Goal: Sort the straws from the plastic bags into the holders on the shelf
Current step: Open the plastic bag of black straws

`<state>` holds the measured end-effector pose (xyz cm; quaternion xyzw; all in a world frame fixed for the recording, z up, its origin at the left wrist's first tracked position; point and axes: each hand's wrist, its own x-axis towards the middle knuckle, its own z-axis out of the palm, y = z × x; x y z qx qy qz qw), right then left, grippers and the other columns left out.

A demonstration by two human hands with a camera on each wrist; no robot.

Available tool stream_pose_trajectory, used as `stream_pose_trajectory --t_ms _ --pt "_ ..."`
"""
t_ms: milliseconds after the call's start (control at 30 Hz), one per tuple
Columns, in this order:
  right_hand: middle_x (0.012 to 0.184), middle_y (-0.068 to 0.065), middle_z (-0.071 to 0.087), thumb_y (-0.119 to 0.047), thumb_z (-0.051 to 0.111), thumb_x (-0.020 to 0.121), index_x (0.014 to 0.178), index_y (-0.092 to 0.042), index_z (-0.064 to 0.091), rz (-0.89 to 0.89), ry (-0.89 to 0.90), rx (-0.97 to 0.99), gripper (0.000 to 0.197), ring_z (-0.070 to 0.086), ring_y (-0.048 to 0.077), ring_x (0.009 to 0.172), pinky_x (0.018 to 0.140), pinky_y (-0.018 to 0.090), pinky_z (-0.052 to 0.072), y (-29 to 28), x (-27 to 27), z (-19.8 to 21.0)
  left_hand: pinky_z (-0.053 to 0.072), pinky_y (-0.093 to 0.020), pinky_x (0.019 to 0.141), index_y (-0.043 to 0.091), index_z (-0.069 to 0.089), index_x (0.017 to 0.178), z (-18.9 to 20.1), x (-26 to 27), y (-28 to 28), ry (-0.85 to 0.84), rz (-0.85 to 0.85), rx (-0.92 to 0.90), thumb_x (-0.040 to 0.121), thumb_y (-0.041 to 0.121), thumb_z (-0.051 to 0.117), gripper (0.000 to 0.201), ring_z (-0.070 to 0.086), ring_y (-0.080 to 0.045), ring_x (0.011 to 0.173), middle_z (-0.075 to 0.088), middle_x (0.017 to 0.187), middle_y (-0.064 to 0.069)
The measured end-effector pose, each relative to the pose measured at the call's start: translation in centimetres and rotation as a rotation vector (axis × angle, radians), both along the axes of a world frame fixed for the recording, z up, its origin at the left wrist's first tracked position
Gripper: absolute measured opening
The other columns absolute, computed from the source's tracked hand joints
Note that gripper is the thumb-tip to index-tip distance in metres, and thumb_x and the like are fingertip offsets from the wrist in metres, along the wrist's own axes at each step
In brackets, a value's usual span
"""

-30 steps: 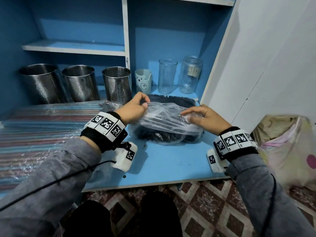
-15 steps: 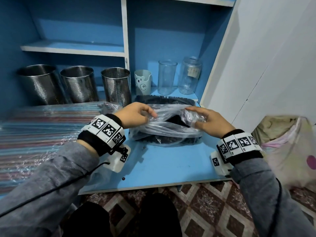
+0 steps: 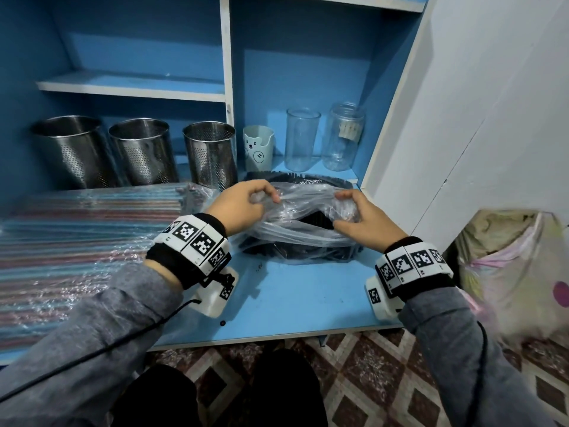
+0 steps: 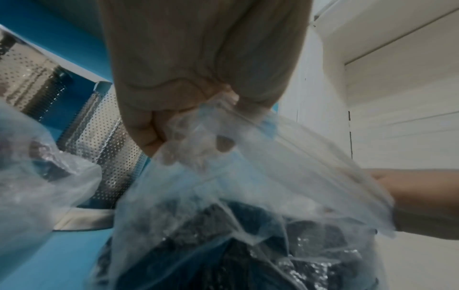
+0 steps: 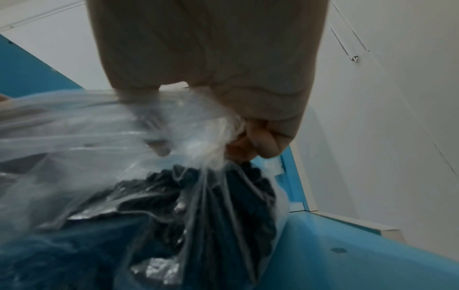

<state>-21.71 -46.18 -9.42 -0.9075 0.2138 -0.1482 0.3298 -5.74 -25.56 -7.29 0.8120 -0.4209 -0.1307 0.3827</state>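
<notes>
A clear plastic bag (image 3: 295, 229) full of black straws (image 3: 317, 218) lies on the blue shelf board (image 3: 292, 300). My left hand (image 3: 246, 204) pinches its left edge and my right hand (image 3: 357, 217) grips the bunched right edge, so the mouth gapes between them. The left wrist view shows curled fingers (image 4: 154, 133) clamped on the plastic bag (image 4: 248, 176); the right wrist view shows fingers (image 5: 263, 141) clenched on the plastic bag (image 5: 124, 127) above the black straws (image 5: 174, 196). Three perforated steel holders (image 3: 212, 152) stand at the back left.
A wide bag of coloured straws (image 3: 77, 235) covers the left of the shelf. A bear cup (image 3: 258, 147), a clear glass (image 3: 302, 138) and a jar (image 3: 345, 135) stand at the back right. A patterned bag (image 3: 517, 272) sits to the right, off the shelf.
Both hands have lifted and pulled the bag's top apart. The flat plastic now gapes and black straws show through the opening.
</notes>
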Motion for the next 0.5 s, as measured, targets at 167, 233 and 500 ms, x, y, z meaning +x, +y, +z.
stream_pose_trajectory --t_ms 167,233,500 --pt "0.114 0.017 0.046 -0.004 0.055 0.089 0.102 -0.022 0.037 -0.055 0.025 -0.075 0.029 0.044 0.019 0.077 0.066 0.031 0.038 0.04 0.48 -0.15 0.043 -0.029 0.077 0.019 0.056 0.068 -0.01 0.02 0.2 -0.07 0.112 -0.143 0.071 -0.018 0.038 0.042 0.054 -0.02 0.091 0.062 0.098 0.001" --pt "0.117 0.017 0.047 -0.001 0.053 0.088 0.095 -0.022 0.044 -0.094 -0.001 -0.097 0.024 0.044 0.019 0.086 0.068 0.028 0.036 0.05 0.75 -0.16 0.04 -0.028 0.085 0.02 0.056 0.059 0.17 -0.06 -0.03 -0.154 0.2 -0.159 0.071 -0.017 0.042 0.041 0.052 -0.009 0.08 0.058 0.08 0.005" --pt "0.121 0.009 0.032 -0.025 0.054 0.093 0.117 -0.041 0.052 -0.22 0.297 -0.054 0.029 0.052 0.035 0.105 0.102 0.036 0.041 -0.5 0.22 0.5 0.045 -0.044 0.105 0.047 0.05 0.131 0.04 0.51 0.37 -0.183 0.172 0.48 0.086 0.034 0.068 0.05 0.049 -0.031 0.114 0.031 0.135 -0.01"
